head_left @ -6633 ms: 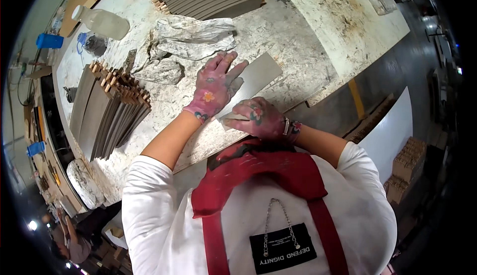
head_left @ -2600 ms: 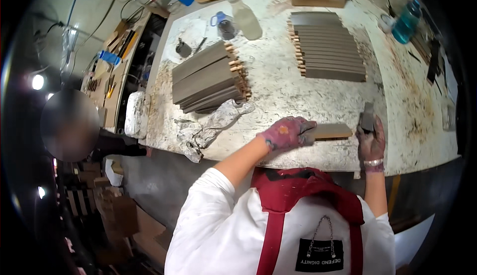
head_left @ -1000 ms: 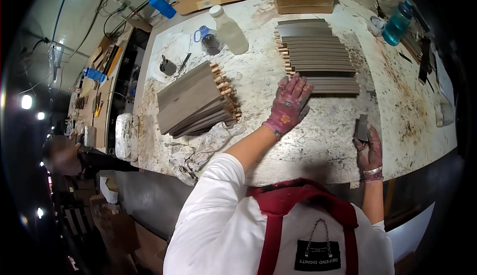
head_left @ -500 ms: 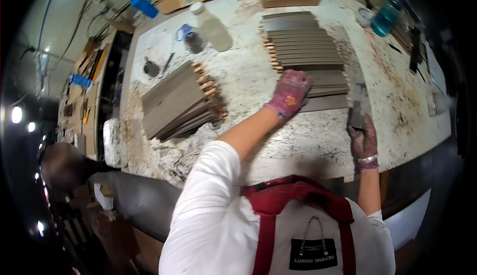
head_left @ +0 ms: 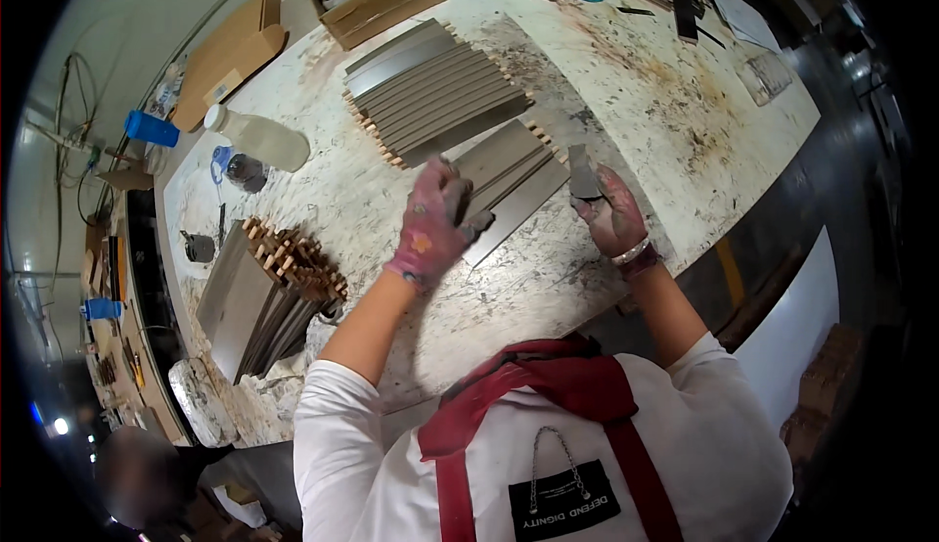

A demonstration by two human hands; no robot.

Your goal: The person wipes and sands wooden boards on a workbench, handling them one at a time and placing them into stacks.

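Observation:
My left hand (head_left: pixel 428 224), in a pink flowered glove, is at the left end of several grey-brown boards (head_left: pixel 514 175). Its fingers are apart, and the thumb reaches over the nearest board; whether it touches is unclear. My right hand (head_left: pixel 616 219), gloved and dark-smeared, is closed around a putty knife (head_left: pixel 583 172) with its flat grey blade pointing away from me. The blade is close to the right end of those boards. Behind them lies an overlapping row of similar boards (head_left: pixel 440 92) with pale wooden pegs at their ends.
Another stack of pegged boards (head_left: pixel 240 302) stands at the left, near a wrapped white bundle (head_left: pixel 201 400). Beyond are a cloudy bottle (head_left: pixel 264 139), a small dark jar (head_left: pixel 246 172), a blue cup (head_left: pixel 152 128) and a cardboard box (head_left: pixel 386 9). A person's blurred head is at lower left.
The view has turned, so the table appears rotated. My left hand has lifted from the boards' back edge to their left end, its fingers spreading. My right hand still grips the putty knife.

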